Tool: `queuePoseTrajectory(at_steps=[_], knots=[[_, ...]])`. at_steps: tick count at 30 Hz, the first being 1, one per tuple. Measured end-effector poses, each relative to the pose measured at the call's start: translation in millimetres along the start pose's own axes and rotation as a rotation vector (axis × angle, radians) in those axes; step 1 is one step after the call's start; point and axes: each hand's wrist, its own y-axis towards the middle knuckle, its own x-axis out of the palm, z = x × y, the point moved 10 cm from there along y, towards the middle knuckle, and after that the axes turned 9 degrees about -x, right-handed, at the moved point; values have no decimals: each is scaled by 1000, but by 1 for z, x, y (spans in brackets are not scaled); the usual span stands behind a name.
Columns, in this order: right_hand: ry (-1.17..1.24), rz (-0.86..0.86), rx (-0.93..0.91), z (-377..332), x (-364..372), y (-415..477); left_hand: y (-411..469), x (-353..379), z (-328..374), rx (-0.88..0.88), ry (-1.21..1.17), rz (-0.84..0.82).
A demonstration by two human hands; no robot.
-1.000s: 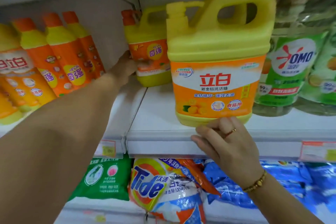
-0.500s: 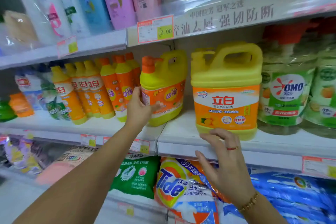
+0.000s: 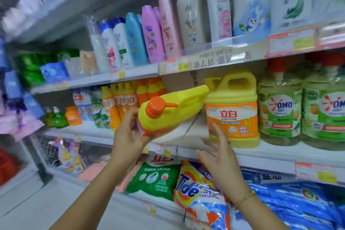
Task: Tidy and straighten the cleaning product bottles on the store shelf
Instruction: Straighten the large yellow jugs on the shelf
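My left hand [image 3: 128,134] grips a yellow jug with an orange pump cap [image 3: 168,110], tipped over toward me off the middle shelf [image 3: 270,152], its cap pointing at the camera. A second yellow and orange jug [image 3: 232,110] stands upright on the shelf just right of it. My right hand [image 3: 217,153] hovers in front of that jug's lower left corner with fingers spread and relaxed, holding nothing. A row of slim orange and yellow bottles [image 3: 123,102] stands behind and left of the tilted jug.
Green OMO jugs [image 3: 280,110] crowd the shelf to the right. Shampoo bottles [image 3: 168,30] fill the shelf above. Detergent bags, a Tide bag [image 3: 197,190] and a green bag [image 3: 155,177], lie on the shelf below. Small green bottles [image 3: 56,117] stand far left.
My left hand has pulled the pump-cap jug forward and tipped it on its side. My right hand has drifted slightly off the upright jug. The view has pulled back from the shelf.
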Motion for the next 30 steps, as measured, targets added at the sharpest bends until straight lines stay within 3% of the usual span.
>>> queuePoseTrajectory(at_steps=[7,11,23,26,30], knots=[[228,-151,68,-18,13,-1,-71,-23,63,65,50,-5],[331,-263,37,-31,20,-7,-82,-13,64,-59,-147,-79],[398,-213,-28,-68,15,-7,-77,-8,36,-408,-513,-212],[233,-209,-69,-74,29,-13,-78,-9,12,-494,-608,-92],[-225,-319,-302,-77,52,-28,-82,-6,-4,-564,-725,21]])
